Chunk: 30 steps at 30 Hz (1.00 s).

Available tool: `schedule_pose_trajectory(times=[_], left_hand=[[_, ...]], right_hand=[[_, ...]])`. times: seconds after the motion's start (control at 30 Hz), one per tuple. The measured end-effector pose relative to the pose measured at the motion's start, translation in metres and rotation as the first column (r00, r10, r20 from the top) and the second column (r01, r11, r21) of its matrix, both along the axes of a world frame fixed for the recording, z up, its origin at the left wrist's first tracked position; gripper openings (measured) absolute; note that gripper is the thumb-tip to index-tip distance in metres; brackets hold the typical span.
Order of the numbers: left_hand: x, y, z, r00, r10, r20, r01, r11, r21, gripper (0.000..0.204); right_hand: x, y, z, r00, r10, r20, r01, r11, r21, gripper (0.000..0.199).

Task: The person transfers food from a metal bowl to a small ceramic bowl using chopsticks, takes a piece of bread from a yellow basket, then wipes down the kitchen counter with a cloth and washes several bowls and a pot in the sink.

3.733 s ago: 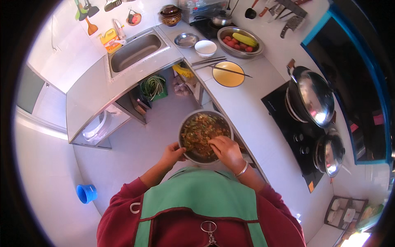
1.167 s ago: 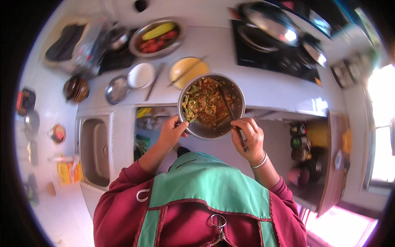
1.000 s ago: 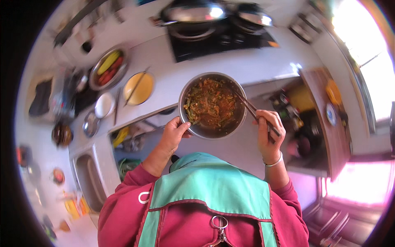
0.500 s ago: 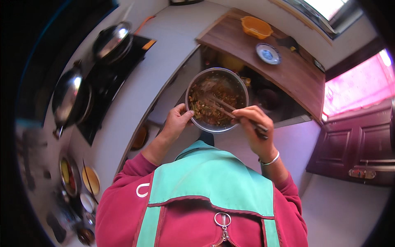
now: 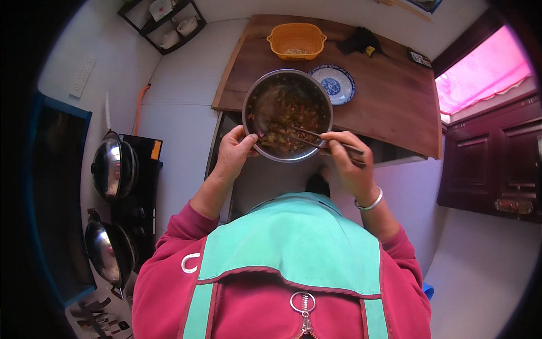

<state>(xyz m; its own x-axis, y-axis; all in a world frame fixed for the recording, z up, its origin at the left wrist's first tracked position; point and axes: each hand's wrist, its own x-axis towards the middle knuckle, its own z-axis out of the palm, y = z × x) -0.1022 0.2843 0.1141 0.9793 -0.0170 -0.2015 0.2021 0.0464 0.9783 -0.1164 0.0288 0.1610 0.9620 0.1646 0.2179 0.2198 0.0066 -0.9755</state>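
Observation:
In front of me is a round metal bowl (image 5: 247, 116) holding a chopped brown and green food mixture (image 5: 293, 121). My left hand (image 5: 234, 148) grips its left rim, the thumb over the edge and the fingers underneath. A pair of dark chopsticks (image 5: 316, 141) is in my closed right hand (image 5: 351, 158), their tips down in the mixture. Part of that hand is against the bowl's right rim. Just beyond the bowl, a blue and white patterned plate (image 5: 341, 93) rests on the wooden tabletop (image 5: 389, 113).
A yellow plastic basket (image 5: 296, 42) and a dark cloth-like item (image 5: 361, 42) are on the tabletop. Two lidded woks (image 5: 113, 164) stand at a black stove (image 5: 147, 186) on the left. Maroon cabinet doors (image 5: 480, 158) are at the right. Knives and other utensils (image 5: 99, 319) lie lower left.
My view has turned and the bowl has come closer to the wooden tabletop, overlapping its near edge. Both hands keep their hold, and the chopsticks have shifted within the food.

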Motion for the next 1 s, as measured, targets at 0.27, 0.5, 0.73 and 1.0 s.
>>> schedule_pose_trajectory(times=[0.27,0.5,0.73,1.0], left_hand=[[0.092,-0.03,0.0,0.991,0.134,-0.005,-0.133,0.986,0.096,0.009],[0.16,-0.061,0.0,0.988,0.154,0.018,-0.152,0.941,0.302,0.007],[0.235,-0.085,-0.017,0.971,-0.06,0.231,-0.115,0.729,0.674,0.012],[0.279,-0.125,-0.011,0.849,-0.383,0.364,-0.118,0.533,0.838,0.013]], right_hand=[[0.103,-0.047,-0.009,0.989,0.125,-0.072,-0.125,0.992,0.005,0.017],[0.159,-0.082,-0.035,0.966,0.255,-0.045,-0.256,0.966,-0.017,0.017],[0.208,-0.112,-0.048,0.996,0.057,-0.067,-0.048,0.991,0.126,0.014],[0.276,-0.135,-0.056,0.938,0.017,0.346,0.118,0.923,-0.365,0.012]])
